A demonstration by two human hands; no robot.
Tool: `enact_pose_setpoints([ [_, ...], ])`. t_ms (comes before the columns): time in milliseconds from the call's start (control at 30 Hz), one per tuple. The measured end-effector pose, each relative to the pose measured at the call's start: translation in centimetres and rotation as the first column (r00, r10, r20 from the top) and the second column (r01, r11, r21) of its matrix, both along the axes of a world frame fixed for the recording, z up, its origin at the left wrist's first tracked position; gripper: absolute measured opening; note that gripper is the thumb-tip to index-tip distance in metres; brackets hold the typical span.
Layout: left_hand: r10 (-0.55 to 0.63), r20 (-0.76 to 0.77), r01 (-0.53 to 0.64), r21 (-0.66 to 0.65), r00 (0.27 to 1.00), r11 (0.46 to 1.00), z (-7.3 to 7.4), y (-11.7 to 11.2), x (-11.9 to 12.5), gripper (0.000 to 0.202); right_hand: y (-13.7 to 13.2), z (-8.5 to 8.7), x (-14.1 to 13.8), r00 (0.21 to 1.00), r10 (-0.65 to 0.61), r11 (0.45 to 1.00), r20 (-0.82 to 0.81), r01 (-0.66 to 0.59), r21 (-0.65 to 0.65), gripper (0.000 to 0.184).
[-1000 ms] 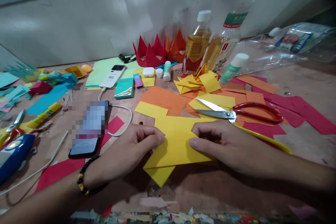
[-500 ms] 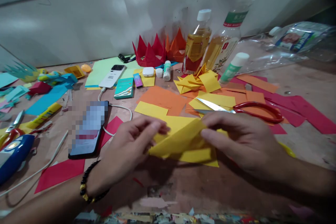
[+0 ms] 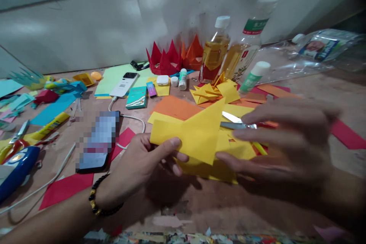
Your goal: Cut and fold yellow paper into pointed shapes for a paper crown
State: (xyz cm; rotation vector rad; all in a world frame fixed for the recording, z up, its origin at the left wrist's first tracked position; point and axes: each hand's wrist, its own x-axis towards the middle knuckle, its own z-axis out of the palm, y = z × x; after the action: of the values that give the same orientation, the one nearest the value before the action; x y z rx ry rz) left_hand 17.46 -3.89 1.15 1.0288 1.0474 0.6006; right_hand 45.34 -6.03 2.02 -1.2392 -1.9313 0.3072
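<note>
My left hand (image 3: 145, 160) pinches a folded piece of yellow paper (image 3: 194, 135) by its lower left part, thumb on top. The paper's right side flares into a point at the top and another at the bottom. My right hand (image 3: 286, 145), blurred, is just right of the paper with thumb and fingers spread and nothing seen between them. Behind its fingers lie red-handled scissors (image 3: 237, 125), their handles mostly hidden. Yellow sheets (image 3: 211, 169) lie on the table under the held piece.
Folded yellow pieces (image 3: 207, 93) lie beyond the hands, near a glue stick (image 3: 254, 78) and two drink bottles (image 3: 215, 51). Red and orange paper crowns (image 3: 164, 61) stand by the wall. To the left are a phone (image 3: 98, 141), a white cable and a blue tool (image 3: 20, 169).
Both hands were at the yellow paper before; now my left hand alone holds it, raised and turned to show its flared shape. My right hand has let go and moved rightward.
</note>
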Motion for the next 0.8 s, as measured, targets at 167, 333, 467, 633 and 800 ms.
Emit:
enact_pose_setpoints([
  [167,0.048,-0.052,-0.046,0.048,0.997,0.998,-0.3,-0.1,0.2,0.041,0.6,-1.1,-1.8,0.962,0.128,0.748,-0.241,-0.253,-0.614,0.033],
  [333,0.016,-0.094,-0.009,0.073,0.995,0.997,-0.2,-0.2,0.4,0.046,-0.3,-1.7,-3.0,0.930,0.106,0.545,-0.353,-0.351,-0.762,0.036],
  [467,0.059,-0.195,-0.040,0.097,0.979,0.995,-0.1,0.0,0.0,0.058,0.0,-1.3,-2.4,0.902,0.038,0.591,-0.430,-0.367,-0.718,0.036],
  [633,0.081,-0.136,-0.055,0.189,0.987,0.980,-0.5,-0.2,-0.4,0.064,0.0,-1.3,-1.8,0.838,-0.039,0.609,-0.544,-0.412,-0.678,0.032],
  [800,-0.127,0.068,0.111,0.203,0.990,0.973,-0.4,-0.6,-0.2,0.053,-1.0,-1.5,-2.8,0.793,0.007,0.636,-0.610,-0.474,-0.609,0.018],
])
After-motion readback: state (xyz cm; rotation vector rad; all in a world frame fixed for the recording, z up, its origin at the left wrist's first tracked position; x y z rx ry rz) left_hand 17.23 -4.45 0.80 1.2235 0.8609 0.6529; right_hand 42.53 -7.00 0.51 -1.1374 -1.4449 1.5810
